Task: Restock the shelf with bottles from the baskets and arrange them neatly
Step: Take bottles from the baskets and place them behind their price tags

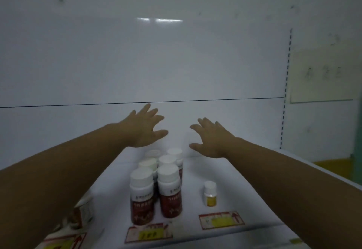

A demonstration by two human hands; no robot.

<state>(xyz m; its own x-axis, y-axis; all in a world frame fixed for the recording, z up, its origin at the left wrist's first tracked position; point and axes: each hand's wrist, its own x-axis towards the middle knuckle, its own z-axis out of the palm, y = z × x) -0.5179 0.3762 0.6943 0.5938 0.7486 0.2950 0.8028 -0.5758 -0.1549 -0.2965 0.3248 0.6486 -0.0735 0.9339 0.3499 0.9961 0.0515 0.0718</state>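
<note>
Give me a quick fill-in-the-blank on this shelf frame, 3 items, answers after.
1. Both the left hand and the right hand are open and hold ____.
2. The red-labelled bottles stand in ____ columns running front to back.
3. The small bottle standing alone to the right has a ____ lower part.

Answers: nothing; two; yellow

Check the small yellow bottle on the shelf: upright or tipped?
Upright. The small yellow bottle stands on its base on the shelf, white cap on top, apart from the red-labelled bottles to its left. Neither hand touches it.
</note>
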